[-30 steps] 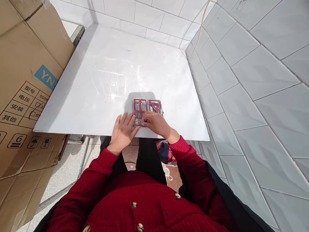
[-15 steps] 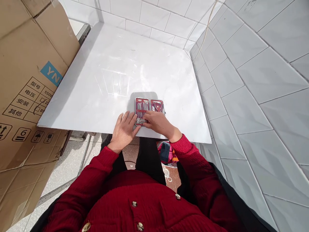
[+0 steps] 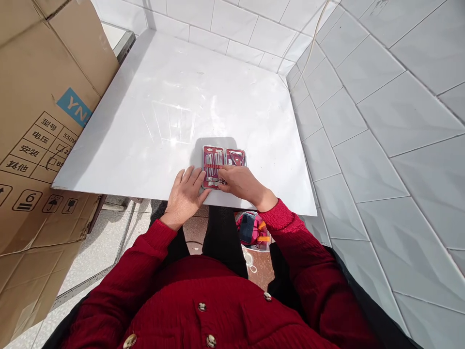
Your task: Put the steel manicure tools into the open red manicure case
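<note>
A manicure set (image 3: 213, 167) lies unfolded on the white tabletop near its front edge, with slim silver tools in a row across its red left half. More metal tools show in the right half (image 3: 237, 156), partly hidden by my hand. My right hand (image 3: 241, 183) reaches over the case with its thumb and fingers pinched together at the lower part of the left half. A small silver piece shows beside the fingertips; what they grip is too small to make out. My left hand (image 3: 185, 198) rests flat with fingers spread, its thumb by the case's near left corner.
A large cardboard box (image 3: 32, 121) stands against the left side of the white table (image 3: 127, 135). Tiled walls (image 3: 392, 145) close in the back and right. Below the front edge, a pink bag (image 3: 259, 228) with a dark phone (image 3: 247, 228) sits by my legs.
My right fingertips have shifted slightly right along the lower part of the case. The silver piece near them now lies flatter. My left hand stays almost where it was.
</note>
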{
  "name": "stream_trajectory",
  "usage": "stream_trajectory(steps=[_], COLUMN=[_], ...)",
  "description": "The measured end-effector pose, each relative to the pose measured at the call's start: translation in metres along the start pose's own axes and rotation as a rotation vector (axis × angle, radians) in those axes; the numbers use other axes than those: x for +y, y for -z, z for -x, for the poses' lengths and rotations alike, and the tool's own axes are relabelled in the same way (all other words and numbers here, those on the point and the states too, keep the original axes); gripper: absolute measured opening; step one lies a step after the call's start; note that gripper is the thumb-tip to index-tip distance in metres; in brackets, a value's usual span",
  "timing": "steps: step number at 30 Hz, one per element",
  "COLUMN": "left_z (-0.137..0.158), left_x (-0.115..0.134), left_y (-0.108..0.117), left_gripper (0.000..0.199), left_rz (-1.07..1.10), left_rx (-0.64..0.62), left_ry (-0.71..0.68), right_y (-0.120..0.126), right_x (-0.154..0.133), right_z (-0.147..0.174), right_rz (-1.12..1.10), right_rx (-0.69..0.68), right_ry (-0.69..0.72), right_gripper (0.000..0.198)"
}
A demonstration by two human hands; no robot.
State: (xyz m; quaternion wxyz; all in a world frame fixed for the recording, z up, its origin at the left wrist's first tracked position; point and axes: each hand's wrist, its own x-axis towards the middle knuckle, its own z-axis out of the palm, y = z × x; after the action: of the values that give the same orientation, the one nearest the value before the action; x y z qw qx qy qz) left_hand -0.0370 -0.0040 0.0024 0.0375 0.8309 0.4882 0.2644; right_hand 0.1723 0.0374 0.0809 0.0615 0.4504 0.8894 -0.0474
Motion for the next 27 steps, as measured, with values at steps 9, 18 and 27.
stream_trajectory(steps=[9,18,27], left_z=[0.0,0.001,0.006], left_x=[0.0,-0.001,-0.002], left_y=[-0.001,-0.003,0.003], left_gripper=[0.049,0.048,0.034], left_rz=[0.005,0.004,-0.015], left_rx=[-0.003,0.017,0.035], left_ry=[0.006,-0.002,-0.052], right_y=[0.005,0.029,0.037], right_x=[-0.001,0.015,-0.018], right_z=[-0.005,0.003,-0.045], right_rz=[0.037,0.141,-0.033], right_rx=[-0.019,-0.114,0.1], right_ry=[0.061,-0.048,-0.12], right_gripper=[0.012,0.013,0.019])
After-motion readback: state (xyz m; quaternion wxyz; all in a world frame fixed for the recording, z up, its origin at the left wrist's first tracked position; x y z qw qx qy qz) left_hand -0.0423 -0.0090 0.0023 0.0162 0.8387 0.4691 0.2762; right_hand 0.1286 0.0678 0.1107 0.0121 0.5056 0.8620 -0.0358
